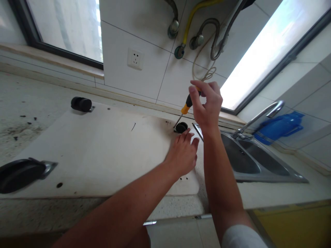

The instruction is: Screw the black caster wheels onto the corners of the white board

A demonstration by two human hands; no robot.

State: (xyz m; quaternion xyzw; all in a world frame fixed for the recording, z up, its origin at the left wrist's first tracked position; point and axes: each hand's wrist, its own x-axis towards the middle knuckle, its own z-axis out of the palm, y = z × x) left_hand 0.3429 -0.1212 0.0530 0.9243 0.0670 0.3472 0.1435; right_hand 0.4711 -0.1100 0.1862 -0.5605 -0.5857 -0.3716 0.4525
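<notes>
Nearest the camera, a pale sleeve (241, 237) and two bare forearms (219, 172) rise from the bottom edge of the frame toward the centre. Right of centre, a screwdriver (185, 109) with a black and orange handle slants down to the left, its tip at the mounting plate of a black caster (181, 127). The person's right hand (208, 103) has its fingers curled around the upper end of that handle. Just below the caster, the left hand (183, 153) lies palm down with bent, spread fingers; the foremost tips are at the wheel's lower edge, though whether they grip it cannot be told.

Beneath both is a white panel (103, 155), lying across the middle and left of the frame. It carries a second caster (81, 104) at upper left and a larger wheel (23, 175) at lower left. Around it runs a speckled countertop (46, 93), with dark crumbs (28, 120) at far left.

At right sits a steel double sink (259, 159) with a curved faucet (261, 115), a blue object (278, 127) behind it. On the tiled wall at top are a socket (135, 59) and a yellow hose (190, 24).
</notes>
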